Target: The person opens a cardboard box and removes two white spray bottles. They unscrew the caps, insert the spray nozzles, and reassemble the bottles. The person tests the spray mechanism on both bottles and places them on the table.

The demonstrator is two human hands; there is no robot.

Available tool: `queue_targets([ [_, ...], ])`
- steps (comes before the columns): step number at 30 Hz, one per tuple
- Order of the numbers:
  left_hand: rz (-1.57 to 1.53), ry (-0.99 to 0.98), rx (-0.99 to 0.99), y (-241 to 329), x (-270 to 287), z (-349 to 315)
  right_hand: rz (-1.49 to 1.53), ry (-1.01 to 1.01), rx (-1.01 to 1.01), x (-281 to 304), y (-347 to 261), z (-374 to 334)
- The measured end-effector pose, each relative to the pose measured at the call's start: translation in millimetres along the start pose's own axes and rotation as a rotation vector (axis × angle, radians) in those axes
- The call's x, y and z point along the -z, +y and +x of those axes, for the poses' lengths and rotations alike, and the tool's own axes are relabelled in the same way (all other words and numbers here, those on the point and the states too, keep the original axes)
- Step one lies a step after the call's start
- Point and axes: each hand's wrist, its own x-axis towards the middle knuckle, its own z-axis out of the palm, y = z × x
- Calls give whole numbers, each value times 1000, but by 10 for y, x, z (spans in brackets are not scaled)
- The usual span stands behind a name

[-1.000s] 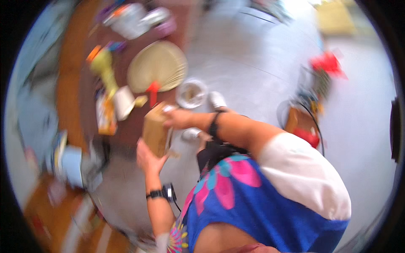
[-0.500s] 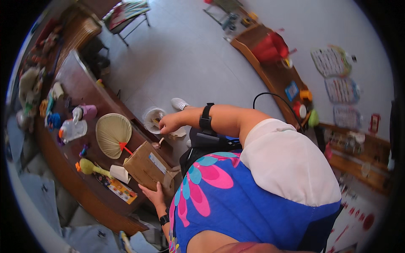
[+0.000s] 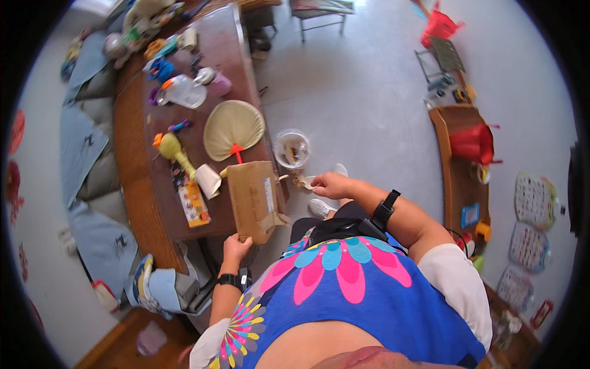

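Observation:
A brown cardboard box (image 3: pixel 249 200) rests at the near right edge of the dark table, with a torn flap at its lower right corner. My left hand (image 3: pixel 236 249) grips the box's near edge, fingers bent around it. Off the table's right side, my right hand (image 3: pixel 332 184) has its fingers closed at a crumpled brown and whitish scrap (image 3: pixel 303 181), perhaps torn tape or cardboard. Just beyond it stands a bin with a clear plastic liner (image 3: pixel 292 149) and some rubbish inside. A palm-leaf fan (image 3: pixel 234 130) with a red handle lies behind the box.
The table (image 3: pixel 175 212) also bears a white paper cup (image 3: pixel 208 181), a yellow-green toy (image 3: pixel 173 150), a colourful printed card (image 3: pixel 194 206) and a clear jug (image 3: pixel 186 91). A wooden bench (image 3: pixel 138 178) runs along the left. To the right, a wooden shelf (image 3: pixel 455 138) holds a red bag (image 3: pixel 473 144).
The view has swung, so table and box appear farther right. My right hand has drawn back from over the bin toward my body. My left hand stays on the box.

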Motion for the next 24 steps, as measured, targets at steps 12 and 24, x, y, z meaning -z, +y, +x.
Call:
queue_targets([
  [12,245,47,16,255,94,-89,-207,-184,324,-605,-699,718],
  [24,-81,-201,-163,2,335,563,73,205,95,68,-4,-85],
])
